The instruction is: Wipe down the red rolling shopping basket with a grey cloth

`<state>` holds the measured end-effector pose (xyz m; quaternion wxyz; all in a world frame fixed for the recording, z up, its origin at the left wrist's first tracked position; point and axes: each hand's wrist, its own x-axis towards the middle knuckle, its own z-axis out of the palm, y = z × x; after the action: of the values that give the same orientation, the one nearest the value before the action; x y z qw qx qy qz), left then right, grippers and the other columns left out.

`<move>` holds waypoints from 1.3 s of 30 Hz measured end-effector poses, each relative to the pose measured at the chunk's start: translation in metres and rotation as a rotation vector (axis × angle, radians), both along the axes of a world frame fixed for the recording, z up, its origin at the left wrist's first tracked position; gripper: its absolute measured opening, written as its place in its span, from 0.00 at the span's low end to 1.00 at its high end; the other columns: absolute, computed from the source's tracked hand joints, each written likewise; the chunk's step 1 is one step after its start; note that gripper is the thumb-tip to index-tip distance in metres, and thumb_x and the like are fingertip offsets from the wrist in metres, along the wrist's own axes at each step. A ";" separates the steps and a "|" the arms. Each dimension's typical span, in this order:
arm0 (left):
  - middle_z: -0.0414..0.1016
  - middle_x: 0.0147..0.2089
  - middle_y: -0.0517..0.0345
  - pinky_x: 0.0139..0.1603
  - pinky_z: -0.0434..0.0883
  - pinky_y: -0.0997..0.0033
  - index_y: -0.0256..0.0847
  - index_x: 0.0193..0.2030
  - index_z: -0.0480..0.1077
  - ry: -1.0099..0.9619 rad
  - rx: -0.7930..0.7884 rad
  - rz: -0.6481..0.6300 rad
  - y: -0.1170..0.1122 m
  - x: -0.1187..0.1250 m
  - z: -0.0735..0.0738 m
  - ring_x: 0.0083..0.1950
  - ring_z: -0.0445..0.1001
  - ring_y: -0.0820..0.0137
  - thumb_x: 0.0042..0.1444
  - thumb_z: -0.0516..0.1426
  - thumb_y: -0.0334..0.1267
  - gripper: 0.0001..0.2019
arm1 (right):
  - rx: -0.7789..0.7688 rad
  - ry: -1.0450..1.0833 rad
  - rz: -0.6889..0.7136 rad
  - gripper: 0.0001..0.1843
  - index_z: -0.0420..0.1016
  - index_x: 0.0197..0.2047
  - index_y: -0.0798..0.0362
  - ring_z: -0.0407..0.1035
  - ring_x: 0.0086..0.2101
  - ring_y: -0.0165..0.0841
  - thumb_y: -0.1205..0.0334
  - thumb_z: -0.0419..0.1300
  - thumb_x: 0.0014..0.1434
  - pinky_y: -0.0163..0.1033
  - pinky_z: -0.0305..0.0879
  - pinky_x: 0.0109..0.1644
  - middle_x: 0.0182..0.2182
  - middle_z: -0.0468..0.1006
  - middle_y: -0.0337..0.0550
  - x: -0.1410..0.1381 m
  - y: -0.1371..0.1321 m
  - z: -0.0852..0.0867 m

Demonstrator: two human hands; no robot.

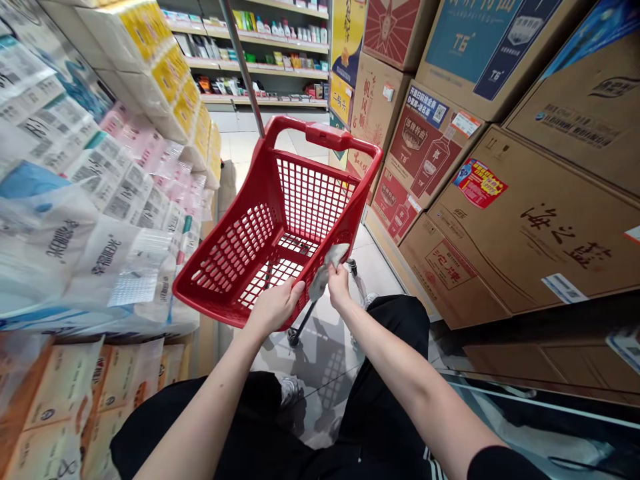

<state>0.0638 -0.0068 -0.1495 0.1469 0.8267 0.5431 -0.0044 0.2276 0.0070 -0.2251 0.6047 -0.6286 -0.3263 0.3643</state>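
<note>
A red plastic shopping basket on wheels (270, 173) stands in front of my knees, tilted in view, with a long grey metal pole rising behind it. The near rim of the basket is gripped by my left hand (276, 305), its fingers hidden over the inside of the wall. My right hand (339, 283) pinches a greyish-white cloth (320, 283) against the outer side of the basket, near the rim. Only the mesh floor shows inside the basket.
Stacked cardboard cartons (530, 220) line the right side. Packs of tissue (170, 73) and plastic-wrapped goods (100, 253) fill the left. Shelves of bottles and tubes (270, 50) stand at the back. My legs flank the tiled floor (320, 367).
</note>
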 end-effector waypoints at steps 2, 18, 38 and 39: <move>0.77 0.36 0.51 0.37 0.63 0.66 0.42 0.47 0.66 -0.044 -0.005 0.002 -0.001 0.001 0.001 0.39 0.75 0.59 0.62 0.29 0.58 0.32 | 0.042 0.003 0.075 0.16 0.73 0.41 0.55 0.70 0.33 0.33 0.53 0.52 0.59 0.35 0.67 0.38 0.31 0.77 0.42 -0.010 -0.020 0.003; 0.78 0.44 0.46 0.47 0.70 0.64 0.33 0.54 0.68 -0.775 -0.059 0.335 -0.011 0.006 -0.002 0.46 0.75 0.63 0.63 0.26 0.53 0.38 | 0.021 -0.962 0.368 0.17 0.72 0.52 0.53 0.27 0.67 0.43 0.65 0.50 0.63 0.50 0.47 0.66 0.69 0.35 0.42 0.008 0.024 0.086; 0.79 0.40 0.43 0.37 0.67 0.63 0.38 0.38 0.74 0.139 0.056 0.264 -0.008 -0.030 -0.003 0.42 0.76 0.56 0.61 0.34 0.47 0.29 | 0.003 -1.019 0.458 0.16 0.72 0.51 0.57 0.41 0.66 0.47 0.67 0.52 0.60 0.51 0.51 0.65 0.69 0.37 0.50 -0.021 -0.018 0.085; 0.79 0.40 0.42 0.37 0.67 0.63 0.38 0.38 0.74 0.145 0.046 0.265 -0.007 -0.029 -0.003 0.42 0.77 0.56 0.61 0.35 0.47 0.28 | 0.028 -1.018 0.459 0.16 0.72 0.51 0.56 0.42 0.66 0.46 0.66 0.52 0.60 0.50 0.51 0.65 0.69 0.37 0.50 -0.026 -0.031 0.084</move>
<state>0.0347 -0.0143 -0.1528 0.0875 0.7486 0.6565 -0.0324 0.2013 -0.0237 -0.1411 0.2843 -0.6299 -0.7105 0.1328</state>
